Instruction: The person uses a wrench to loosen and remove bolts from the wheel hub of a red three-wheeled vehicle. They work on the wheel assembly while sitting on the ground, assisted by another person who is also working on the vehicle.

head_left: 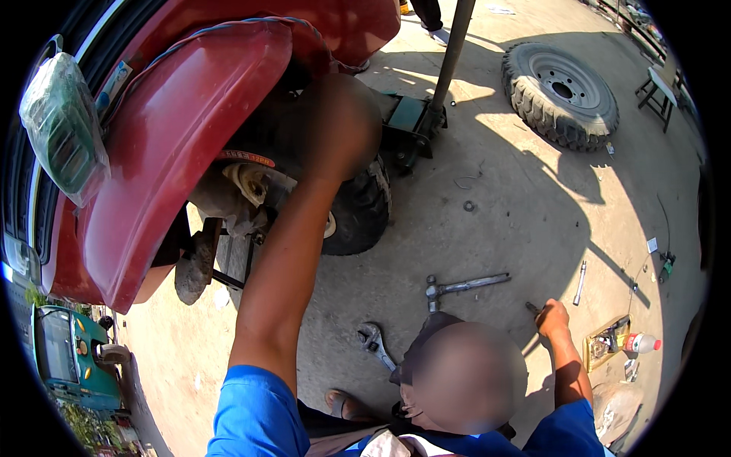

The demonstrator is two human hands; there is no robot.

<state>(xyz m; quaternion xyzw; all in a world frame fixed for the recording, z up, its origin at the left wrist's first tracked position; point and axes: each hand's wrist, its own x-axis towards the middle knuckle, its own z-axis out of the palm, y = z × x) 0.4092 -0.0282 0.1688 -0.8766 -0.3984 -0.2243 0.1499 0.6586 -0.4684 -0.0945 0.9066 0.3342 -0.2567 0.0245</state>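
Note:
My left arm stretches up to a black-tyred wheel [364, 217] beneath a red fender [198, 114]. A blurred patch covers my left hand [341, 129], so its fingers and anything in them are hidden. Low on the right, my right hand [554, 316] is closed, and a small dark piece [532, 308] juts from its fingers. To its left on the ground lie a T-shaped metal socket tool [470, 285] and an adjustable wrench [371, 340]. A slim spanner [580, 283] is just beyond my right hand.
A capped person's head [434, 339], its face blurred, is between my arms. Beside my right forearm sit a tray of small parts [590, 352] and a red-capped bottle [641, 343]. A metal post [455, 49] stands past the wheel. Farther off are a loose tyre [525, 95], a stool [661, 85] and a green vehicle [65, 381].

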